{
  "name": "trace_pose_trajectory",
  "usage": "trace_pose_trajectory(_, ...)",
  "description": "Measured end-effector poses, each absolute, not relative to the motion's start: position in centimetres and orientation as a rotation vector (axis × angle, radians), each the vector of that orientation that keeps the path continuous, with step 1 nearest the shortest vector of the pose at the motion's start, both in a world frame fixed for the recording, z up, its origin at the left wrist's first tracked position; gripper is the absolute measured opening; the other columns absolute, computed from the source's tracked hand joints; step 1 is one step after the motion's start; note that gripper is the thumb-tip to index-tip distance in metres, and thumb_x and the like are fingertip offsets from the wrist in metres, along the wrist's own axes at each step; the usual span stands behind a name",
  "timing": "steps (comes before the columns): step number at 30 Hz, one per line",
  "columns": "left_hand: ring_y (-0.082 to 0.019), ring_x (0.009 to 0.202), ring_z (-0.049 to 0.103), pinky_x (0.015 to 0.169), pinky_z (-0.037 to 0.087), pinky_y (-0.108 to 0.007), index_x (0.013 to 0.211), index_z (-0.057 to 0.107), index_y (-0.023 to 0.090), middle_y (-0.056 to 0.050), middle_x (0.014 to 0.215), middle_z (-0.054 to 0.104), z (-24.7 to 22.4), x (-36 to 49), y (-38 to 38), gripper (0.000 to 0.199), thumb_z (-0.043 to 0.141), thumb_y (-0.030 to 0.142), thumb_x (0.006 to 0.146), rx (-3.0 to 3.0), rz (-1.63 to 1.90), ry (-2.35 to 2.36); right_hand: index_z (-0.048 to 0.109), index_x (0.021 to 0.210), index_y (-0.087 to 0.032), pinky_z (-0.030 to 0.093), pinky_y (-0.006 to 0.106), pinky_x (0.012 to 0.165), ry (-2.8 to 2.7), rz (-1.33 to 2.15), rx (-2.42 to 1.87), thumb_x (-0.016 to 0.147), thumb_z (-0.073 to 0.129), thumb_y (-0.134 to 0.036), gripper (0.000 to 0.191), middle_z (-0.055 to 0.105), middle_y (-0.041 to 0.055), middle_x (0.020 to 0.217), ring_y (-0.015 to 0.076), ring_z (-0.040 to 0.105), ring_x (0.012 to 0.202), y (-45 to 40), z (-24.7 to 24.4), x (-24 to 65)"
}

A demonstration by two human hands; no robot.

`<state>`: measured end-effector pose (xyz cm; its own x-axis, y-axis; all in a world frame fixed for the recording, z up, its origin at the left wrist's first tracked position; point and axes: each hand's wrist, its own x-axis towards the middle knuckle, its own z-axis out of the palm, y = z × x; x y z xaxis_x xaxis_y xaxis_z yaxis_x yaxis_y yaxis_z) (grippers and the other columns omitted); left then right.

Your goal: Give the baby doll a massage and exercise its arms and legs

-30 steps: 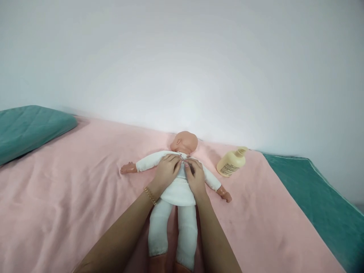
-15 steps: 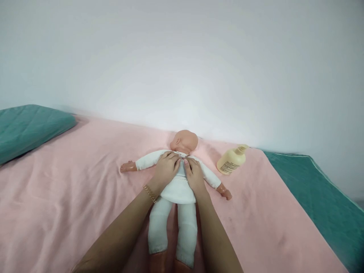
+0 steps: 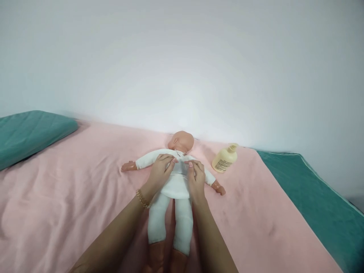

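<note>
A baby doll (image 3: 181,141) in white clothes lies stretched out, its bald head turned to the side and its arms spread. Over the left part of its upper body is my left hand (image 3: 163,168), thumb and fingertips pinched together, a gold-coloured bracelet (image 3: 142,199) on the wrist. My right hand (image 3: 196,175) mirrors it on the other side, the thumb pressed to the bent fingers. A greyish-white patch of the doll's top (image 3: 179,167) shows between the hands. Whatever the fingertips pinch is too small to make out.
A yellow pump bottle (image 3: 224,159) with a printed label stands right of the doll. Under everything lies a wrinkled pink sheet (image 3: 71,182). A folded green pad (image 3: 36,129) is at the far left; green cloth (image 3: 307,182) shows at the right. A pale wall (image 3: 182,68) rises behind.
My hands were close together at the doll's neckline; now they are a little farther apart and the fingertips look lifted. The view has shifted slightly. The bottle stands as before.
</note>
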<state>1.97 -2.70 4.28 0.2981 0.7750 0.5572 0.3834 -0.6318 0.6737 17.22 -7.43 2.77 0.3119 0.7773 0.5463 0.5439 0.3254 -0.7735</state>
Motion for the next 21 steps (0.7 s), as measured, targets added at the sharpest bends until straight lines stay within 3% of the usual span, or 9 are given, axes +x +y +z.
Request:
trace_pose_trajectory(5,-0.021,0.086,0.058,0.085,0.042,-0.037,0.081,0.067,0.019,-0.004,0.085,0.070,4.4,1.2,-5.9,0.036,0.039,0.032,0.100,2.099,1.273,0.965,0.074,0.076,-0.024,0.041,0.035,0.078,-1.373,0.261,-1.291,0.098,0.043,-0.035,0.040,0.063,0.0022,0.073,0.0199,0.054,0.081,-11.0,1.8,16.7)
trace_pose_trajectory(11,-0.019,0.078,0.055,0.077,0.040,-0.033,0.072,0.065,0.019,-0.003,0.072,0.063,3.1,-0.2,-8.4,0.042,0.037,0.033,0.101,2.059,1.246,0.870,0.075,0.070,-0.026,0.040,0.033,0.069,-1.388,0.347,-1.203,0.097,0.046,-0.031,0.040,0.060,0.0012,0.066,0.0185,0.053,0.073,-13.4,0.5,16.5)
trace_pose_trajectory(21,-0.018,0.069,0.052,0.072,0.039,-0.033,0.066,0.061,0.018,-0.002,0.061,0.058,1.5,0.0,-7.3,0.044,0.039,0.035,0.100,2.184,1.040,0.801,0.074,0.063,-0.024,0.041,0.032,0.069,-1.417,0.512,-1.315,0.093,0.049,-0.027,0.039,0.059,0.0016,0.065,0.0174,0.055,0.071,-12.6,-0.1,16.7)
